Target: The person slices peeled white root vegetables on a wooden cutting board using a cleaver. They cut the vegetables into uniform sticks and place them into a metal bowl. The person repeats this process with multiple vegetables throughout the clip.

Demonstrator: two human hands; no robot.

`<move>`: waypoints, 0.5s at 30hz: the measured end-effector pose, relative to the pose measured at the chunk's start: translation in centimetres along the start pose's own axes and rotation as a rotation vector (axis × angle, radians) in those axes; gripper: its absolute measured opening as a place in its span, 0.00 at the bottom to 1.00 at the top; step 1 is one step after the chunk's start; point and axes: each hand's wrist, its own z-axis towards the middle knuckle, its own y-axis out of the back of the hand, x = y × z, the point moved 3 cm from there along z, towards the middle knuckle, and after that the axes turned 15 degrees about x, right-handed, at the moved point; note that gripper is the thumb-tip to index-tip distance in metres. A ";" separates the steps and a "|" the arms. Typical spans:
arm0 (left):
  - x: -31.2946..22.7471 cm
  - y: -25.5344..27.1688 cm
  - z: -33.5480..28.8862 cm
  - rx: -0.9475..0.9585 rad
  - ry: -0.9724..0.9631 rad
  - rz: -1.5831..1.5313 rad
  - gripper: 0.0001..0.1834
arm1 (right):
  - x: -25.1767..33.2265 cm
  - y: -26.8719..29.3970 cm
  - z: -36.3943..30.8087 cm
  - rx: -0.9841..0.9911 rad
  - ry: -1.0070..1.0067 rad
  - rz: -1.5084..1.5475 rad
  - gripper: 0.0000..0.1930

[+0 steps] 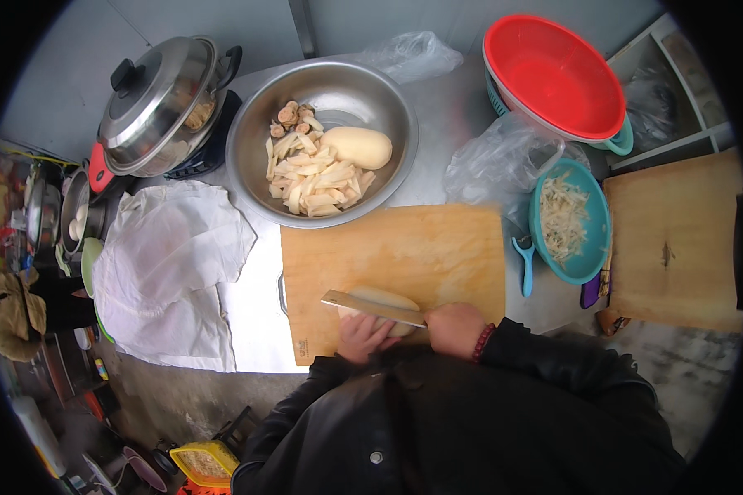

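On the wooden cutting board (396, 247) lies a pale, peeled lotus root (381, 294), near the board's front edge. My left hand (365, 337) presses on its near side with bent fingers, holding it. A broad-bladed kitchen knife (373, 308) lies across the root, its handle in the closed grip of my right hand (456, 330). The blade hides part of the root, so I cannot tell how deep it sits. Behind the board, a steel basin (243, 177) contains a whole peeled root (357, 147), pale cut sticks (322, 186) and brownish end pieces (289, 115).
Right of the board are a blue peeler (525, 268), a teal bowl (603, 247) of thin pale shreds, a plastic bag (499, 161) and a red colander (553, 74). A white cloth (173, 264) and a lidded steel pot (161, 103) stand left. Another board (677, 239) is far right.
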 end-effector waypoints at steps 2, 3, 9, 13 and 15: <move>0.0 1.0 0.9 0.077 0.002 -0.042 0.28 | -0.3 0.2 -0.1 -0.030 0.006 0.015 0.09; 0.2 1.6 1.3 0.135 0.002 -0.062 0.27 | -0.4 0.5 0.1 -0.060 0.018 0.013 0.09; -0.2 5.7 3.1 0.237 -0.118 0.053 0.24 | -0.1 1.5 -3.1 -0.190 0.111 0.047 0.08; 0.4 4.3 3.3 0.398 -0.008 -0.147 0.23 | 0.0 1.5 -1.6 -0.051 0.047 0.142 0.10; 0.6 3.3 3.2 0.349 -0.022 0.028 0.22 | 0.0 1.9 -0.1 -0.114 0.084 0.077 0.10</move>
